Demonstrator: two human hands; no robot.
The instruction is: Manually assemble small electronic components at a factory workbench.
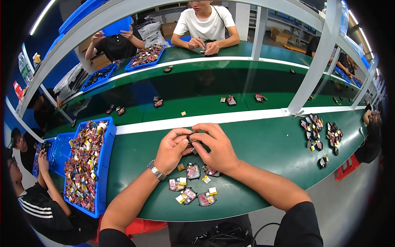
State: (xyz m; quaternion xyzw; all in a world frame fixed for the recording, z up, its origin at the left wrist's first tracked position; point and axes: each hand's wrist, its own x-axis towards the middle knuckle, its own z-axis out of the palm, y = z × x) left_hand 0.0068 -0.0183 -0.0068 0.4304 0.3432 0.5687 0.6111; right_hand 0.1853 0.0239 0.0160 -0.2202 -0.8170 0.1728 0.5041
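Note:
Both hands meet over the green worktable, in the middle of the view. Between the fingertips of my left hand (172,149) and my right hand (217,149) is a small black part (189,139), mostly covered by the fingers. Both hands are closed on it. Just below them lies a loose group of small dark casings with pinkish-red circuit boards and silver-yellow battery cells, among them one casing (193,171) close to my left wrist and another (206,199) nearer the table's edge. One more casing (211,170) is partly hidden under my right hand.
A blue bin (108,164) heaped with circuit boards stands at left. More assemblies (312,129) are clustered at right. Beyond a white rail (152,124), a green conveyor belt (197,82) carries scattered pieces. Grey frame posts (314,74) rise ahead. Co-workers sit across and to the left.

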